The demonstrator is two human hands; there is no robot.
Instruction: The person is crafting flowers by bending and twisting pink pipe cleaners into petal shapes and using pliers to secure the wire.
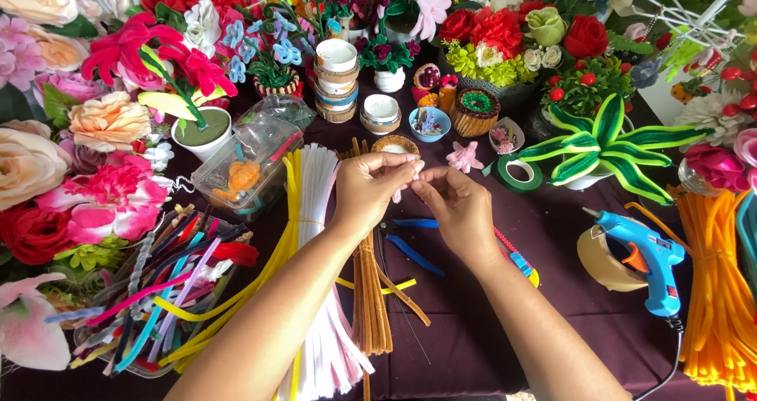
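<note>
A small pink piece [404, 182] is pinched between both hands' fingers [410, 167].

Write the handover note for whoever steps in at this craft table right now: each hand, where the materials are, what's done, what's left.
Left hand and right hand: raised together over the table, fingertips pinching one small pale pink piece between them.
Materials: white pipe cleaners, yellow ones and brown ones lie under the wrists; blue-handled pliers just below the hands; green tape roll and blue glue gun to the right.
Done: a small pink flower lies finished behind the hands.
Left: the pinched piece looks unfinished; its shape is too small to tell.
</note>
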